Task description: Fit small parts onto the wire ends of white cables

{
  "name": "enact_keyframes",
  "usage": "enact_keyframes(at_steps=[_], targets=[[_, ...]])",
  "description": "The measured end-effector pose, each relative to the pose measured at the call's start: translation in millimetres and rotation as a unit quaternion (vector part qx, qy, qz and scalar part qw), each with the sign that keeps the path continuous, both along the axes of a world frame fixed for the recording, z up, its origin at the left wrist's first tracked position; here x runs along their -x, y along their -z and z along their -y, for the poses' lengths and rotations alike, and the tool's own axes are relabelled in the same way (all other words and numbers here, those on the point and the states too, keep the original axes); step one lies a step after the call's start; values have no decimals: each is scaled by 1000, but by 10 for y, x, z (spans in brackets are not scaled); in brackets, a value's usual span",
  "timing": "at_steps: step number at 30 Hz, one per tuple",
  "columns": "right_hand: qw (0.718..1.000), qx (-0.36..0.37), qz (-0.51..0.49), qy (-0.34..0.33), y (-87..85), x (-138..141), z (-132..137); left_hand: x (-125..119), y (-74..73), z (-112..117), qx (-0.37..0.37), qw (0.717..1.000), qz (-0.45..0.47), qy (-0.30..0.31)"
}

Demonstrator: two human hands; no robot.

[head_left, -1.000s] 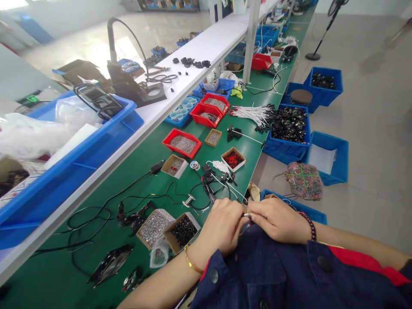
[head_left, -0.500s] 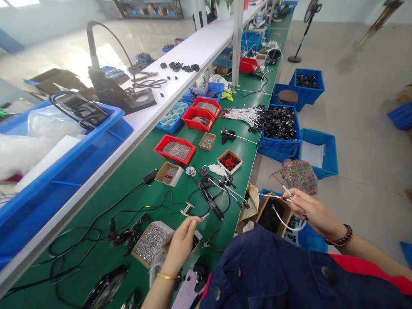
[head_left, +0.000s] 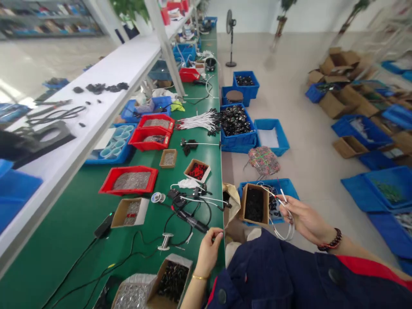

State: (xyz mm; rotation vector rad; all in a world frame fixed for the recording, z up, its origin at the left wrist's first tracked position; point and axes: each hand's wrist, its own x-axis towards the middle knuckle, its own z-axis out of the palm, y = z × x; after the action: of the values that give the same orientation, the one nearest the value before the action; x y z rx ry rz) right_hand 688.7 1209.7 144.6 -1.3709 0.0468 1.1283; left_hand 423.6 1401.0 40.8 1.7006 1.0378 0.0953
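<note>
My right hand has just split from my left hand, so it alone grips the white wires at four o'clock! Whether the left fingers, at six, are closed, I can't tell.

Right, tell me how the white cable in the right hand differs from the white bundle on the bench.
The white cable is held in the right hand, past the bench edge; the white bundle lies on the green bench.
The white cable curves round below the fingers, while the white bundle stretches out fairly straight.
The white cable shows few strands, the white bundle many.
Both are mostly white.
</note>
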Motion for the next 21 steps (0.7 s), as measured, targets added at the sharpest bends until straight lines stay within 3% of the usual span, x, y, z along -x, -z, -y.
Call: enact_keyframes(at_steps=[7,11,16,21], targets=[[969,14,23,246,-38,-147,730,-327,377,49,39,986,-28,161],[946,6,45,322,45,-201,1231,-670,410,-29,25,973,-44,225],[905,-10,-3,426,371,-333,1776,-1261,341,-40,-10,962,-58,265],[877,9,-50,478,846,-655,2121,-1855,192,205,-61,956,-50,281]])
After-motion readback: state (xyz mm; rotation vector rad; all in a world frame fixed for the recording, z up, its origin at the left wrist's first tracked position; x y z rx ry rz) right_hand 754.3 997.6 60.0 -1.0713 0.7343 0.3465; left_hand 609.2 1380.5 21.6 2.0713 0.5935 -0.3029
